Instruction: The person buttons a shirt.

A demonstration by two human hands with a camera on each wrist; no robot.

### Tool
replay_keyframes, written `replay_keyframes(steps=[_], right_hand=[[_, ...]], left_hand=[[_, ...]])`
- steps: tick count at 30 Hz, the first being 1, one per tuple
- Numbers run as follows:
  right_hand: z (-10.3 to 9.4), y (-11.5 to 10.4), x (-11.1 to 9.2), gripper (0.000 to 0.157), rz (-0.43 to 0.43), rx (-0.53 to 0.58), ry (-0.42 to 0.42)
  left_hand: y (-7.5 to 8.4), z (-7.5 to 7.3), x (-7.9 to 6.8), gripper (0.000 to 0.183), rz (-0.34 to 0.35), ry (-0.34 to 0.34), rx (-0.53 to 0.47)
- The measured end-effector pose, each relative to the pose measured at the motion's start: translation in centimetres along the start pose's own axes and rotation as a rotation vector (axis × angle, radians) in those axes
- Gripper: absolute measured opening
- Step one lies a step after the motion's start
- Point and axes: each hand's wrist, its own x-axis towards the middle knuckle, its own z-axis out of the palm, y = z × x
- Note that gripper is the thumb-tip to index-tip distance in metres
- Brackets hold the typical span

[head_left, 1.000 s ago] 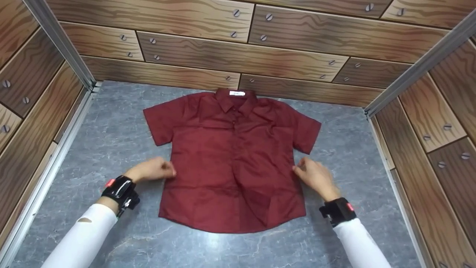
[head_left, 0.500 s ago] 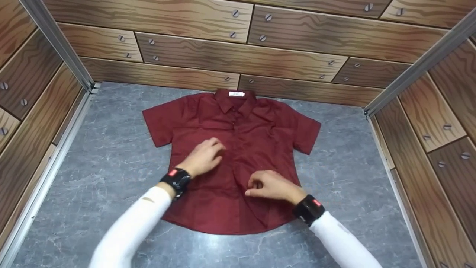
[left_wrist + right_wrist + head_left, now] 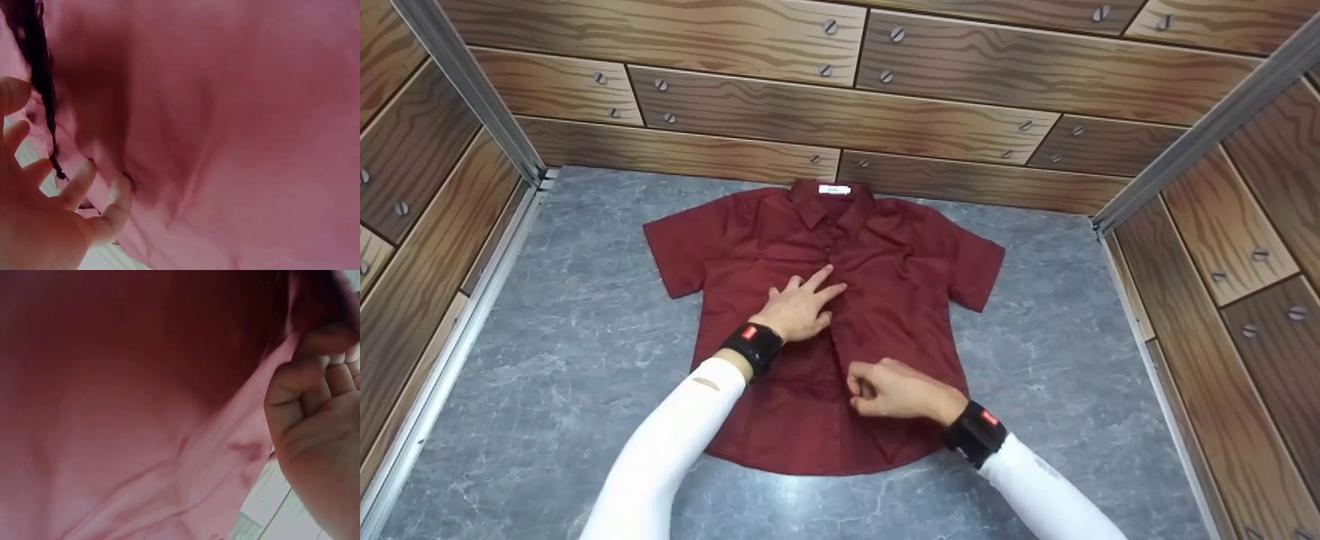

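Note:
A dark red short-sleeved button-up shirt [image 3: 900,315] lies face up and spread out, with its collar toward the back wall. My left hand [image 3: 797,310] rests on the middle of the shirt front with its fingers spread; two fingertips touch the cloth beside the button placket, as the left wrist view also shows [image 3: 45,225]. Lower down, my right hand [image 3: 896,388] has its fingers curled and its thumb against them at the front placket. In the right wrist view, the hand [image 3: 315,416] pinches the placket's edge, though the fingertips are partly hidden.
The shirt lies on a grey marbled surface [image 3: 585,315]. Wood-patterned walls [image 3: 735,97] enclose it at the back and both sides, with metal strips [image 3: 472,97] at the corners. The shirt's collar almost meets the back wall.
Both hands have moved inward from the shirt's side edges to its middle. My left fingers have spread onto the front, and my right hand has come to the placket. The shirt stays in place.

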Motion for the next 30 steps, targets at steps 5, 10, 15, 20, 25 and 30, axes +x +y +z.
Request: replay_keyframes(steps=[5, 10, 15, 20, 25, 30], right_hand=[[0.7, -1.2, -0.3, 0.013, -0.037, -0.004, -0.078], [1.2, -1.4, -0.6, 0.021, -0.059, 0.128, -0.231], [1.0, -0.9, -1.2, 0.034, -0.009, 0.464, -0.468], [-0.7, 0.5, -1.6, 0.027, 0.023, 0.470, -0.237], [-3.4, 4.7, -1.7, 0.013, 0.256, 0.224, 0.472], [-4.6, 8.7, -2.9, 0.040, 0.621, 0.075, 0.752]], left_hand=[[0.2, 0.2, 0.3, 0.051, -0.024, -0.026, 0.029], [0.6, 0.1, 0.4, 0.060, -0.029, -0.051, 0.011], [0.8, 0.2, 0.5, 0.075, -0.055, -0.071, 0.050], [0.8, 0.4, 0.5, 0.089, -0.075, -0.090, 0.094], [0.7, 0.5, 0.4, 0.095, -0.070, -0.113, 0.115], [0.8, 0.6, 0.0, 0.097, -0.052, -0.125, 0.133]])
